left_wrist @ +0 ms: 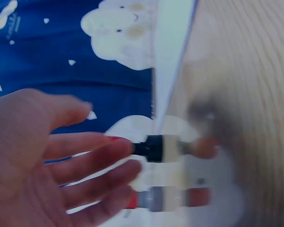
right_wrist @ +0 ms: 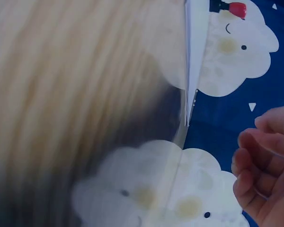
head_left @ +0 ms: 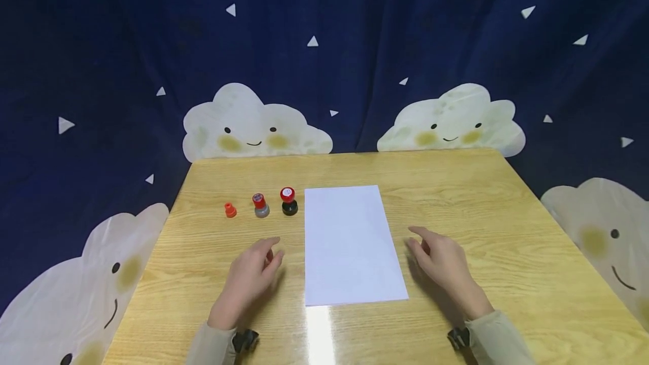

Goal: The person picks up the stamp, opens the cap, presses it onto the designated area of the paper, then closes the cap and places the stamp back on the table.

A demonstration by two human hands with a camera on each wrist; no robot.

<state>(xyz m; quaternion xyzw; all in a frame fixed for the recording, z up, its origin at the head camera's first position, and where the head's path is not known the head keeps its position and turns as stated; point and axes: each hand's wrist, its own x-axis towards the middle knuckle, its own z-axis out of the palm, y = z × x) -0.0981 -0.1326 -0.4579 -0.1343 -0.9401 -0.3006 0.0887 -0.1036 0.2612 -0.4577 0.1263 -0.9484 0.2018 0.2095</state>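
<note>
A stack of white paper [head_left: 350,246] lies on the wooden table between both hands. My left hand [head_left: 250,269] hovers left of it with loosely bent fingers and nothing in them. To the right of the sheets, my right hand [head_left: 443,261] is likewise relaxed and holds nothing. Beyond the left hand stand a black stamp with a round red handle [head_left: 288,200], a grey and red stamp [head_left: 261,205] and a small orange-red piece [head_left: 230,210]. In the left wrist view, the fingers overlap the red tops of the black stamp [left_wrist: 155,148] and the grey one [left_wrist: 155,198].
The light wooden table [head_left: 456,196] reaches back to a dark blue curtain [head_left: 355,27] printed with clouds and white triangles. Black straps [head_left: 245,341] sit at both wrists, below beige sleeves. A bright glare strip lies on the table in front of the paper.
</note>
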